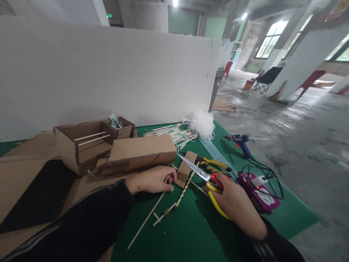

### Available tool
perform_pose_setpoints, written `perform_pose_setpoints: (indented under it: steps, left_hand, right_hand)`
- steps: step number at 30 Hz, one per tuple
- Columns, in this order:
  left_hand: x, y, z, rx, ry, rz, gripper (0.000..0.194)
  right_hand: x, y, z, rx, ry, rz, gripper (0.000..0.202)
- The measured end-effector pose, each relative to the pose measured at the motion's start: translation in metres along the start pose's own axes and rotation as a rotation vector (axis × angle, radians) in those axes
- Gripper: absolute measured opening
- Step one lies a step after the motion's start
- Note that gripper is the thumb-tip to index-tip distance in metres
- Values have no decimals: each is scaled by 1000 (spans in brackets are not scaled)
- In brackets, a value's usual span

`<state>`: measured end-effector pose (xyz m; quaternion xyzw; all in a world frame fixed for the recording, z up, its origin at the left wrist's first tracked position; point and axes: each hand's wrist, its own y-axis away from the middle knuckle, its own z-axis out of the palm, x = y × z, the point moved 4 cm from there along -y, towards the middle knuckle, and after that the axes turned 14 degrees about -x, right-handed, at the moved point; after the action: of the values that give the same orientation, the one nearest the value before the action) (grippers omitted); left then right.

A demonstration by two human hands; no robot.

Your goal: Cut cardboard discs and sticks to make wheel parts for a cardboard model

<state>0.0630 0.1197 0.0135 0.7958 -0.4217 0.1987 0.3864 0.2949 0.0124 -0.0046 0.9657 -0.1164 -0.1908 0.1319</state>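
My left hand (156, 179) is low over the green table, its fingers curled together; what they hold, if anything, is hidden. Just below those fingertips ends a long thin wooden stick (145, 221). Scissors (195, 166) with silver blades and red and yellow handles are gripped in my right hand (236, 202), the blades pointing up and left over a small cardboard piece (187, 169). Between my hands lies a stick wrapped in a yellow and dark twist (185, 191). Its near end joins a thin wooden stick with a small brown block (166, 212).
Yellow-handled pliers (216, 163), a purple box (259, 194) with a black cord and a blue glue gun (241, 142) lie right. Behind are a closed cardboard box (143, 151), an open cardboard box (68, 151), several wooden sticks (166, 131), white string (201, 125) and a white partition (109, 72).
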Motion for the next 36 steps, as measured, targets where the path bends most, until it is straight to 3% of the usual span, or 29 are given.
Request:
perform_pose_setpoints:
  steps: [9, 13, 17, 21, 25, 29, 36]
  left_hand:
    - [2, 1, 2, 54, -49, 36, 16]
    - [4, 8, 3, 134, -75, 48, 13]
    - [3, 23, 8, 224, -115, 57, 27]
    - [-2, 38, 20, 260, -151, 47, 27]
    - [-8, 41, 28, 295, -184, 16, 22]
    - [-11, 39, 32, 308, -211, 6, 9]
    - [-10, 37, 34, 300, -262, 0, 11]
  right_hand:
    - [21, 24, 18, -86, -8, -228, 32]
    - [20, 35, 6, -15, 55, -344, 21]
    - [-14, 38, -22, -45, 178, -409, 16]
    - [-80, 2, -39, -60, 282, -480, 20]
    - [-125, -59, -28, -64, 359, -451, 20]
    - [-131, -95, -13, -108, 429, -409, 27]
    - [-121, -112, -8, -218, 450, -368, 30]
